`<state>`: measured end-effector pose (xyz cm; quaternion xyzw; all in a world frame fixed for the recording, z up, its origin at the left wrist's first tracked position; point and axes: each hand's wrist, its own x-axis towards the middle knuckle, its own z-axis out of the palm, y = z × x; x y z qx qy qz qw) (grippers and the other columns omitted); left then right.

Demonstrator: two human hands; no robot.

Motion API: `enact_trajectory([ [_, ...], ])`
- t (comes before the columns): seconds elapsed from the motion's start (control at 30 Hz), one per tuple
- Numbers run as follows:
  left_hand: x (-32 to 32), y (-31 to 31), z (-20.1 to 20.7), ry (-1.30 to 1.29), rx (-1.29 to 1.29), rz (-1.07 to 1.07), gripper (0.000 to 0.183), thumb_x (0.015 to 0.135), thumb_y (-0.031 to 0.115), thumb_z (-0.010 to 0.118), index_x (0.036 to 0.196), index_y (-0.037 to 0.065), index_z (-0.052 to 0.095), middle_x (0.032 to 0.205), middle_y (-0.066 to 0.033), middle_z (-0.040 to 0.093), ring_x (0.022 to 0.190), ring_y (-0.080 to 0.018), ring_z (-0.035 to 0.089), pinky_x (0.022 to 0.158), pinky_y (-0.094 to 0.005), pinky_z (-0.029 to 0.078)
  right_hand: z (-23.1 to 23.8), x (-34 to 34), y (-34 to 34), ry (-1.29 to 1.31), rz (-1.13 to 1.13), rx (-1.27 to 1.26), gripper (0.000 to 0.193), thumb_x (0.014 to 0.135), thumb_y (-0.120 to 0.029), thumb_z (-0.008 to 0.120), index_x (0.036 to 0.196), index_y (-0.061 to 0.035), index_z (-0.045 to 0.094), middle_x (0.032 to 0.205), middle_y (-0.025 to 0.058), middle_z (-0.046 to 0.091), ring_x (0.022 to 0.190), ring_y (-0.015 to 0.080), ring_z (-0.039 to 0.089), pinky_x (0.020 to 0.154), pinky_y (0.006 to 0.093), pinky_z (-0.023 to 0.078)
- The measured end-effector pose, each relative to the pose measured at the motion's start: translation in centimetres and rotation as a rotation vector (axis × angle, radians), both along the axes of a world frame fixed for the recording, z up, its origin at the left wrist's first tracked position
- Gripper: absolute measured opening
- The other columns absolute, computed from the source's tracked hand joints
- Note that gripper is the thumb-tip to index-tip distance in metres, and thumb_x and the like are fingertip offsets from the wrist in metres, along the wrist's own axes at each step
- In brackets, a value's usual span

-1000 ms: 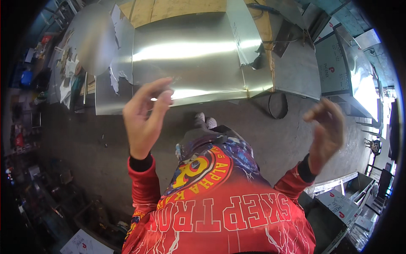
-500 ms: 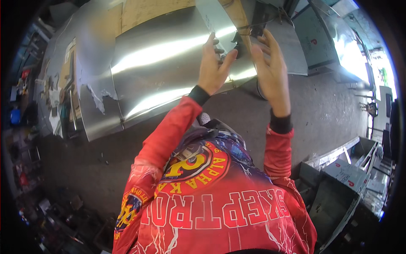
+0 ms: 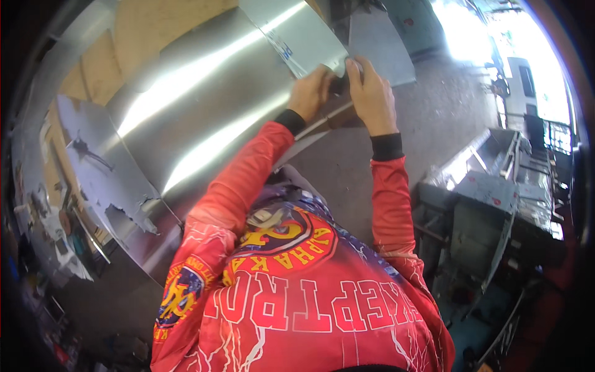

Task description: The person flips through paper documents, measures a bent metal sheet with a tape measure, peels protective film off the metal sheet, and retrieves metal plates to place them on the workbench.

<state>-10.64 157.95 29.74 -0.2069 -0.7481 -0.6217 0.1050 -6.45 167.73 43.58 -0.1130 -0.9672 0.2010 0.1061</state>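
Note:
My left hand [image 3: 310,94] is closed at the near edge of a narrow film-covered metal sheet [image 3: 304,28], its fingers curled inward. What it grips is hidden. My right hand [image 3: 374,99] is closed at the same sheet's right corner, the thumb side against the edge. Between the two hands a small dark object [image 3: 338,85] shows, too covered to name. The narrow sheet lies over a wide shiny metal sheet [image 3: 198,87], which spreads to the left of my left hand.
Left of the wide sheet lies a torn, film-covered metal piece [image 3: 102,161]. Wooden board [image 3: 155,31] shows at the far side. A grey panel [image 3: 381,46] stands beyond my right hand. Metal box-like frames [image 3: 480,186] stand on the floor [image 3: 434,118] at right.
Both hands, earlier apart with spread fingers, have drawn together and closed at the narrow sheet's near end. The view has turned, so the sheets appear tilted and further left.

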Motion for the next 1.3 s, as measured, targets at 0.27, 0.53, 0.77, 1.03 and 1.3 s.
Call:
enact_trajectory([
  [0.27, -3.6, -5.4, -0.9, -0.313, 0.067, 0.018, 0.028, 0.090, 0.022, 0.062, 0.110, 0.005, 0.054, 0.089, -0.0195, 0.066, 0.078, -0.0313, 0.068, 0.064, -0.0388, 0.052, -0.5, -0.8, 0.6, 0.009, 0.082, -0.102, 0.041, 0.098, -0.037, 0.044, 0.097, -0.0004, 0.062, 0.075, 0.0257, 0.059, 0.076, 0.0471, 0.056, 0.067, 0.0477, 0.045],
  [0.53, -2.3, 0.1, 3.4, 0.177, 0.174, 0.295, 0.057, 0.082, 0.034, 0.072, 0.121, 0.003, 0.046, 0.126, -0.0254, 0.050, 0.101, -0.0395, 0.060, 0.075, -0.0446, 0.051, 0.0, -1.0, -0.4, -0.050, 0.004, -0.133, 0.042, 0.098, -0.038, 0.045, 0.103, -0.0010, 0.065, 0.081, 0.0249, 0.063, 0.082, 0.0447, 0.061, 0.071, 0.0456, 0.047],
  [0.77, -5.9, -1.5, -1.4, 0.091, -0.009, 0.017, 0.019, 0.093, 0.024, 0.056, 0.105, 0.010, 0.049, 0.064, -0.0189, 0.061, 0.057, -0.0411, 0.061, 0.050, -0.0505, 0.046, 0.3, -1.0, -0.5, -0.098, -0.018, 0.010, 0.044, 0.095, -0.043, 0.050, 0.103, -0.0017, 0.066, 0.084, 0.0210, 0.067, 0.084, 0.0408, 0.064, 0.072, 0.0445, 0.049],
  [1.03, -13.8, -23.5, -4.6, 0.154, -0.062, 0.830, 0.026, 0.091, 0.028, 0.062, 0.093, 0.002, 0.067, 0.078, -0.0125, 0.068, 0.068, -0.0216, 0.063, 0.063, -0.0329, 0.048, 0.3, -1.2, -0.6, -0.160, -0.071, 0.014, 0.039, 0.095, -0.042, 0.051, 0.101, -0.0074, 0.066, 0.082, 0.0195, 0.067, 0.080, 0.0412, 0.064, 0.069, 0.0465, 0.049],
  [1.3, -14.3, -38.0, 9.1, 0.121, -0.058, 1.246, 0.039, 0.088, 0.042, 0.062, 0.103, 0.007, 0.070, 0.088, -0.0126, 0.069, 0.086, -0.0209, 0.066, 0.077, -0.0334, 0.050, 0.1, -1.1, 0.1, -0.166, -0.121, 0.025, 0.038, 0.094, -0.043, 0.051, 0.101, -0.0083, 0.066, 0.078, 0.0197, 0.066, 0.078, 0.0419, 0.063, 0.067, 0.0469, 0.049],
])
